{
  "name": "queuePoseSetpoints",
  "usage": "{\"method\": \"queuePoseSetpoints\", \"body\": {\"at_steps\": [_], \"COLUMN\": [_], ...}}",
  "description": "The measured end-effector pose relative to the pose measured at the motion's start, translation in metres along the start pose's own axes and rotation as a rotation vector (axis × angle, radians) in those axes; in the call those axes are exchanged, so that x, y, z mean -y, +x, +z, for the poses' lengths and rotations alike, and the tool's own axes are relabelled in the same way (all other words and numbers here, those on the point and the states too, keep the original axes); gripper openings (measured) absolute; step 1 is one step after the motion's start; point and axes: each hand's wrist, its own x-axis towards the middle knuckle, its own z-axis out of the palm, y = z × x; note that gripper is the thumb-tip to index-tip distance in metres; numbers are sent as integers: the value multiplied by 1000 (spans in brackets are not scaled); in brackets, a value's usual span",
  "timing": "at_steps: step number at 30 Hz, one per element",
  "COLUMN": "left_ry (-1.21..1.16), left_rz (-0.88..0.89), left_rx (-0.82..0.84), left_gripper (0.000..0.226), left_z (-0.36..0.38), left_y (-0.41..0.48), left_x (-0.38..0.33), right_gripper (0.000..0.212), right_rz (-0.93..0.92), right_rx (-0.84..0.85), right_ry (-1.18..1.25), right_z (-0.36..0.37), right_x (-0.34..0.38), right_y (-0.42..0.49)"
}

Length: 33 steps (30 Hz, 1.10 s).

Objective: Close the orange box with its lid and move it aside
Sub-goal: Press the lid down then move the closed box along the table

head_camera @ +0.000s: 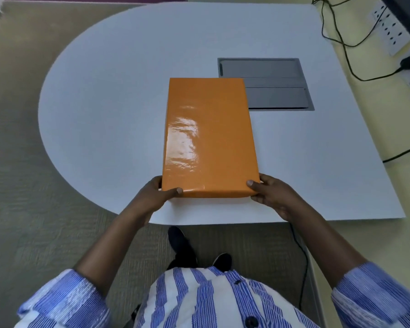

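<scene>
Orange box (208,136) with its lid on lies flat on the white desk (109,95), long side running away from the person, its near end close to the desk's front edge. Its top is glossy (a bright glare patch sits left of centre), and no seam between lid and base can be made out from above. The left hand (156,192) grips the box's near left corner, thumb on top and fingers wrapped down the side; the right hand (270,195) grips the near right corner the same way.

Behind the box's far right corner a grey recessed cable hatch (270,84) is set into the desk, partly covered by the box. The desk curves round on the side left of the box, and grey-beige carpet (21,185) lies beyond. Well right of the box, black cables (348,58) run over a pale yellow surface towards a white power strip (391,31), cut off by the frame edge.

Below the desk edge, striped blue-and-white sleeves (64,301) and dark shoes (182,245) show; whether the box rests fully on the desk cannot be told.
</scene>
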Motion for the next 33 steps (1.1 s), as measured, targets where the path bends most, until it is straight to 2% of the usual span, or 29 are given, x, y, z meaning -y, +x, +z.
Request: {"method": "queuePoseSetpoints", "body": {"at_steps": [10,12,14,17,19,22,25,33], "left_ry": [71,102,186,433,647,881,1023,1102], "left_rz": [-47,-36,80,282,334,411,422,534], "left_rx": [-74,-67,-73,-141,-239,-328,-300,-312], "left_gripper": [50,61,77,99,109,103,98,103], "left_z": [11,10,10,10,13,12,5,-5], "left_y": [8,9,13,37,62,106,146,175], "left_x": [-2,-4,-13,-35,-57,-93,-115,-107], "right_gripper": [69,82,96,97,97,95,92,88], "right_rz": [-22,-31,-102,-323,-413,-480,-472,-389], "right_rx": [-65,-85,-146,-241,-292,-341,-356,-408], "right_ry": [-270,-384,-504,-727,-904,-1118,-1215,-1273], "right_z": [7,7,8,18,32,51,62,64], "right_x": [-1,2,10,33,52,85,116,116], "right_y": [1,2,6,21,40,75,110,140]}}
